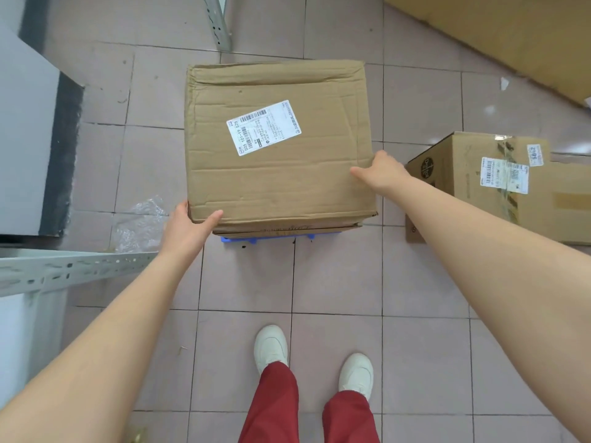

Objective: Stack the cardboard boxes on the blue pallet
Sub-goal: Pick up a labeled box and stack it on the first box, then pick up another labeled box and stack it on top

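A large creased cardboard box with a white shipping label lies on top of another box, whose edge shows just beneath it. Both rest on the blue pallet, of which only a strip of the near edge peeks out. My left hand grips the top box's near left corner, thumb on the lid. My right hand holds its right edge, thumb on top and fingers down the side. A smaller taped box with labels stands on the floor to the right.
A grey perforated metal shelf rail juts in at the left, with a grey cabinet behind it. Crumpled clear plastic lies on the tiles. Flat cardboard lies at the top right. My feet stand behind the pallet.
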